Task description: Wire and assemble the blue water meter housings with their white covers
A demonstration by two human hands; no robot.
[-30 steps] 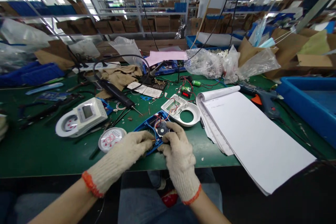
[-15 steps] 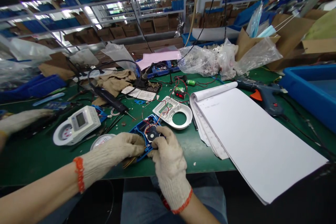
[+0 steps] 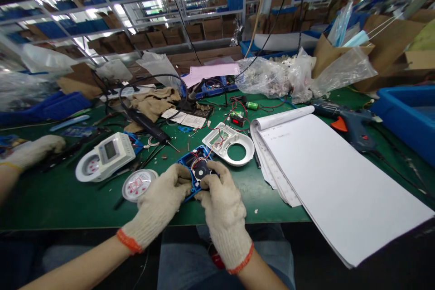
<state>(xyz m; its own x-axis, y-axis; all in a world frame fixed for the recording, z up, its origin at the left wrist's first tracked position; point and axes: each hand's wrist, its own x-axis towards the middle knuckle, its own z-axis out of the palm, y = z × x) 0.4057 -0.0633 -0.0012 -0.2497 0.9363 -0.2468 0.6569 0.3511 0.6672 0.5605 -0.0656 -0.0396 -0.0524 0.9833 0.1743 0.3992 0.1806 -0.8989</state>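
Both my hands wear knit cotton gloves with orange cuffs. My left hand (image 3: 162, 199) and my right hand (image 3: 221, 199) together grip the near end of a blue device housing (image 3: 195, 164) lying on the green table (image 3: 61, 199). Inside the housing sit a black round part and red and white wires. The wires run to a white front cover (image 3: 229, 143) with a round opening just behind it. A round dial face (image 3: 138, 184) lies left of my left hand.
A large pad of white paper (image 3: 333, 181) covers the right side. An assembled white meter (image 3: 105, 156), an electric screwdriver (image 3: 149, 127), a glue gun (image 3: 350, 120) and a blue bin (image 3: 408, 118) lie around. Another person's gloved hand (image 3: 32, 149) rests at far left.
My left hand has pulled in closer to the blue housing, with the arm now coming from below. The other person's gloved hand has come in at the far left.
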